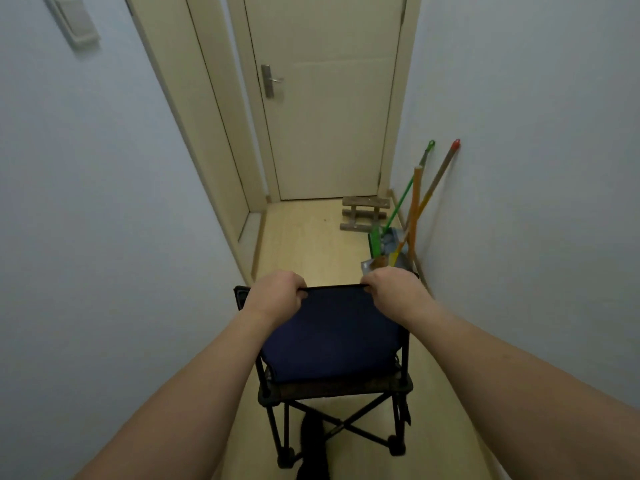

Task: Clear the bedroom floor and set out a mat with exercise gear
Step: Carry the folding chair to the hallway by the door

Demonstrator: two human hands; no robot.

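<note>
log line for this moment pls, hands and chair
left hand: grips chair back top | right hand: grips same edge | folding chair: upright in hallway | closed door ahead

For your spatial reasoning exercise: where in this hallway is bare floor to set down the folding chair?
Bare floor lies between the left wall and wooden stool, before the closed door. The right wall is crowded with brooms. Both hands grip the chair.

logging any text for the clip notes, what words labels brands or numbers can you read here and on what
None can be read in the head view.
folding chair: plain dark blue fabric, no label showing.
door: no sign or number.
wall panel: blank.
brooms and the packet at their foot: any print is too small and blurred to read.
</note>
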